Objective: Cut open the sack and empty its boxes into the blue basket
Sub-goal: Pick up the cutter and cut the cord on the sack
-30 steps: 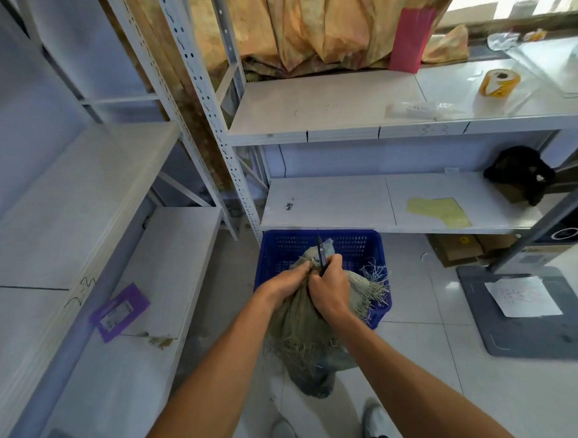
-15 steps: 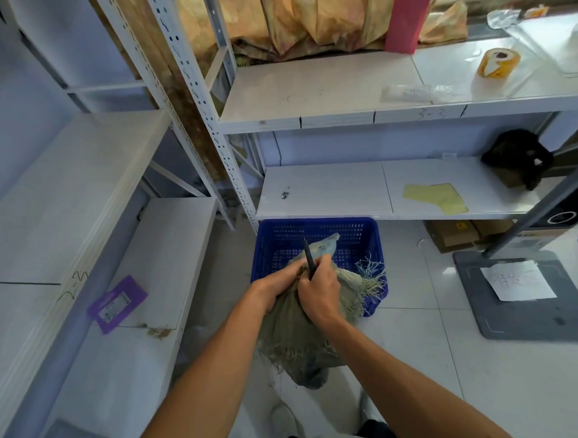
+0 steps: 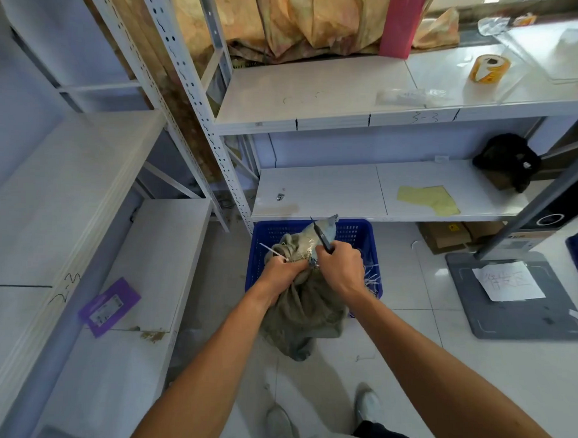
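One blue perforated plastic basket [image 3: 368, 240], one grey-green woven sack [image 3: 302, 311], one dark-bladed cutter [image 3: 321, 235]. Two bare hands, left [image 3: 281, 271] and right [image 3: 340, 269]. One yellow tape roll [image 3: 488, 68], one purple flat packet [image 3: 109, 306].

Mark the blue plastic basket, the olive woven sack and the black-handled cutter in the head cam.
blue plastic basket [image 3: 363, 231]: head view, back right rim.
olive woven sack [image 3: 304, 308]: head view, bulging body below the hands.
black-handled cutter [image 3: 321, 235]: head view, dark shaft above the right hand.

White tiled floor [image 3: 414, 371] under blue basket [image 3: 369, 245], grey mat [image 3: 514, 319], cardboard boxes [image 3: 445, 236]
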Available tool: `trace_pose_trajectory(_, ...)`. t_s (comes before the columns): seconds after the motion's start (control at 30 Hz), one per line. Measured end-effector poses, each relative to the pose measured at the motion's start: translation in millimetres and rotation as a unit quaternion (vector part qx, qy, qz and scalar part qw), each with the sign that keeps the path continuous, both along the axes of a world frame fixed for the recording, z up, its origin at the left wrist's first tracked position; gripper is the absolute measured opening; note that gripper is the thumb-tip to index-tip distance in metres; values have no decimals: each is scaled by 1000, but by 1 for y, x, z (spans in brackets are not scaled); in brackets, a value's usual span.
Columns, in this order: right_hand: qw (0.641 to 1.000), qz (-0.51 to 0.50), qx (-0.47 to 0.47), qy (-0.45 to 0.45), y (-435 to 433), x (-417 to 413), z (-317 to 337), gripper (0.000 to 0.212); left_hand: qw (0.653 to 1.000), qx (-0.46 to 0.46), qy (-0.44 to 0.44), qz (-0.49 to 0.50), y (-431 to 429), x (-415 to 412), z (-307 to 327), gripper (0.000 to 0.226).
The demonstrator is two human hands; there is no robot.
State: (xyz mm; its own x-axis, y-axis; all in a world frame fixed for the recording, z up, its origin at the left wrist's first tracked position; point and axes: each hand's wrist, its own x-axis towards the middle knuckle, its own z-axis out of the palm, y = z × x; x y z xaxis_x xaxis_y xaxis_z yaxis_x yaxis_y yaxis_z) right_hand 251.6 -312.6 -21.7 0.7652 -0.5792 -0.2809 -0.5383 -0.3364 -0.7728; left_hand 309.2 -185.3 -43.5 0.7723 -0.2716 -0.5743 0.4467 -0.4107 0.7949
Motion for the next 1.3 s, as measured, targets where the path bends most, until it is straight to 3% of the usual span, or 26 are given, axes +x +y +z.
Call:
trace_pose_trajectory(0.13,999,12,5,43,-10,10,3,37,990,70,-90,-83,4,0,5,41)
trace_pose_trajectory(0.33,993,41,89,62,-6,21,1,72,975,88,-119,-168,19,4,17,48)
trace_pose_trajectory(0.63,991,-12,129,18,10,28,-5,33,950,107,-152,-250,25,6,28,65)
trace_pose_trajectory(0.8,980,-47,192,-12,8,29,-10,17,912,216,-188,-295,25,11,33,81)
trace_pose_trajectory(0.87,975,-73,210,-26,6,27,-12,20,900,266,-181,-295,27,15,35,66)
trace_pose_trajectory(0.97,968,-103,224,-43,3,21,-13,9,862,337,-212,-313,37,18,32,13)
trace_pose_trajectory(1.0,967,-108,226,-44,2,20,-14,4,851,361,-223,-310,41,17,33,7)
trace_pose_trajectory(1.07,967,-118,221,-49,0,17,-18,4,824,404,-236,-318,48,19,34,23)
trace_pose_trajectory(1.13,967,-129,215,-54,-2,15,-19,4,815,413,-187,-361,52,21,37,70)
trace_pose_trajectory(1.2,968,-134,205,-53,0,13,-19,5,840,360,-110,-390,47,20,49,120)
trace_pose_trajectory(1.23,968,-135,204,-56,2,13,-20,5,859,325,-103,-382,40,18,53,129)
trace_pose_trajectory(1.3,967,-140,205,-64,5,14,-21,7,887,293,-149,-324,21,10,57,121)
